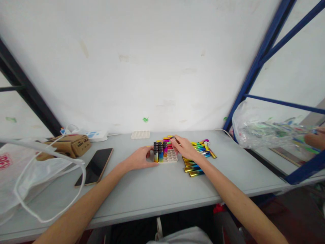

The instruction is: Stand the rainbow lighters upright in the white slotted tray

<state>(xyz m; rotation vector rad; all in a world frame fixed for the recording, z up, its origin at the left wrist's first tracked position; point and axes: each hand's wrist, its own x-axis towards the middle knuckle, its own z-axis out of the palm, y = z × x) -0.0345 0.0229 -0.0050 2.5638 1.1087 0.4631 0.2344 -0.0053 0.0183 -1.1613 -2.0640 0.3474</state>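
A white tray (173,157) with round holes lies on the grey table. Several shiny lighters (158,153) with black tops stand upright in its left part, while holes at the right front show bare. My left hand (142,158) grips the tray's left side, thumb along the front edge, fingers beside the lighters. Over the tray's back right, my right hand (186,147) is closed in a pinch on a lighter, mostly hidden by the fingers. More metallic lighters (196,168) in gold, blue and green lie in a loose pile beside and under my right wrist.
A second white tray (140,135) lies near the wall. To the left are a phone (98,166), a cardboard box (73,145) and a plastic bag (15,176). Past the blue frame (251,76) at right, another person's hand (316,139) is by a clear bag (256,130).
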